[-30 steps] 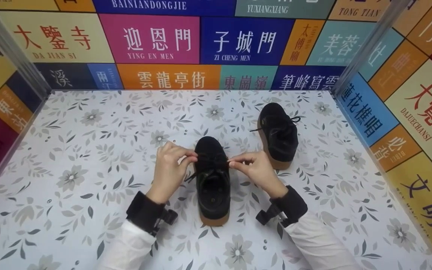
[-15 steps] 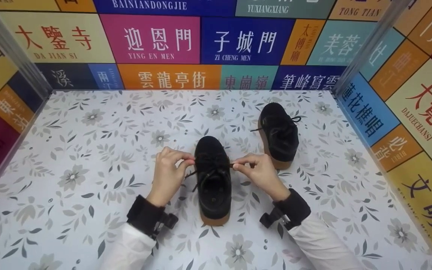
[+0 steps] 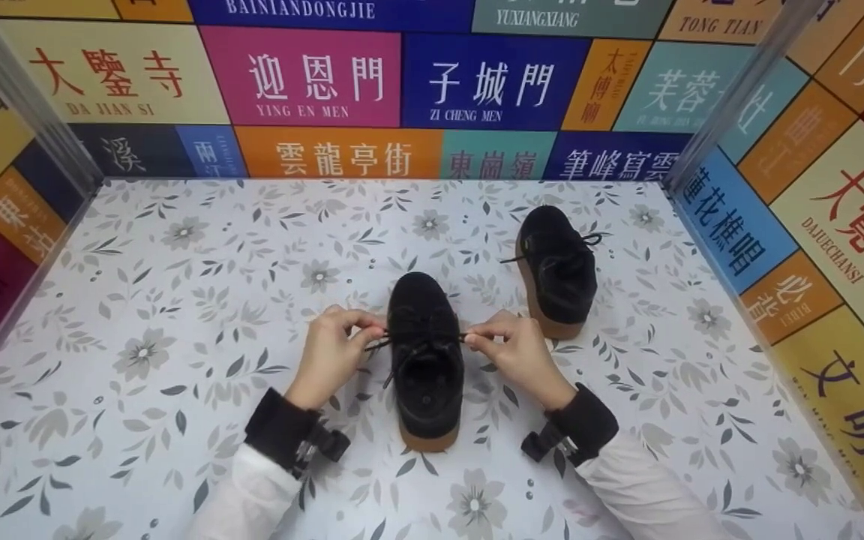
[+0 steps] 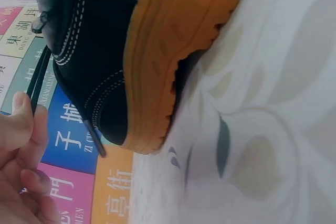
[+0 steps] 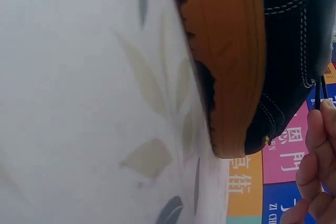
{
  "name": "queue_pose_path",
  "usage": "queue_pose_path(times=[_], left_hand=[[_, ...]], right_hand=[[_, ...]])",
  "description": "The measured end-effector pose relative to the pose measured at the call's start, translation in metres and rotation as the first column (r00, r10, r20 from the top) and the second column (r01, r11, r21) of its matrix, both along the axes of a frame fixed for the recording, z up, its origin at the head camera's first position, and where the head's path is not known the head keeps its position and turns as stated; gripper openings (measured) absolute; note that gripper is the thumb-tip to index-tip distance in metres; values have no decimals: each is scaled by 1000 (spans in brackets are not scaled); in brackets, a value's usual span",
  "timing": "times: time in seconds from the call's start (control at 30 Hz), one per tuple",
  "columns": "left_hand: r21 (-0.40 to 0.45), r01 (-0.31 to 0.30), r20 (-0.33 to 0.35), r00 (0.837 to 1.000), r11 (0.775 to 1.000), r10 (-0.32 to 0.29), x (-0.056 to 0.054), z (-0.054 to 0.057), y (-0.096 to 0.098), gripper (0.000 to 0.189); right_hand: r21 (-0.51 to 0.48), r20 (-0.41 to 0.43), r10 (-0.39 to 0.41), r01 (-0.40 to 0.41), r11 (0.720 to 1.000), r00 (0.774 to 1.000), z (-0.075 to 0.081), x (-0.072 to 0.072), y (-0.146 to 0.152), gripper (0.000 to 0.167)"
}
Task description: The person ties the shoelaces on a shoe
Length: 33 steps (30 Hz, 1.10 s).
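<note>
A black shoe [image 3: 426, 300] with a tan gum sole [image 4: 152, 61] stands upright, toe pointing away from me. My left hand [image 3: 331, 356] pinches a doubled strand of its black shoelace [image 4: 39, 80] between thumb and index finger, just left of the shoe. On the opposite side my right hand [image 3: 520, 354] pinches another doubled strand of the shoelace [image 5: 318, 95], close to the shoe's edge. Both strands are stretched outward from the knot over the tongue. A loose lace end [image 4: 94, 139] hangs down the shoe's left side.
Behind my right hand stands a second black shoe [image 3: 558, 259], its laces tied in a bow. The table [image 3: 177, 450] has a floral cover. Printed panels [image 3: 312, 82] wall the back and both sides.
Both hands have come slightly toward me and a little farther apart, drawing the lace strands outward. The shoe has hardly moved, and the second shoe stays put.
</note>
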State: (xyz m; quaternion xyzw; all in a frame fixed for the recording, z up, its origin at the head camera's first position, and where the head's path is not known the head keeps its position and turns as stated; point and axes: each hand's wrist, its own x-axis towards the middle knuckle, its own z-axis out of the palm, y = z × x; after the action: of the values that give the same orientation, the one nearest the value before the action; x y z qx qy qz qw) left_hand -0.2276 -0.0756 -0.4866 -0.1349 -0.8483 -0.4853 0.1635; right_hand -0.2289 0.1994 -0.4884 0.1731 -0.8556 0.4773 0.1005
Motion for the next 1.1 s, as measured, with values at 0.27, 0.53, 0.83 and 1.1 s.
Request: queue_pose_path(times=[0.27,0.53,0.83,1.1], left_hand=[[3,29,82,996,1000,-29,-1,-3,-5,9],[47,43,171,984,998,-50,-2,-3,-6,5],[31,-8,130,992,999,3,7,2,-1,7],[28,-6,112,994,1000,3,20,4,4,8]], right_hand=[[18,3,2,-2,1000,1000,-4,4,0,7],[40,30,12,-13,999,999,-5,4,1,8],[15,116,-5,3,1000,993,2,9,-3,11],[-14,236,4,-1,1000,972,3,8,-10,14]])
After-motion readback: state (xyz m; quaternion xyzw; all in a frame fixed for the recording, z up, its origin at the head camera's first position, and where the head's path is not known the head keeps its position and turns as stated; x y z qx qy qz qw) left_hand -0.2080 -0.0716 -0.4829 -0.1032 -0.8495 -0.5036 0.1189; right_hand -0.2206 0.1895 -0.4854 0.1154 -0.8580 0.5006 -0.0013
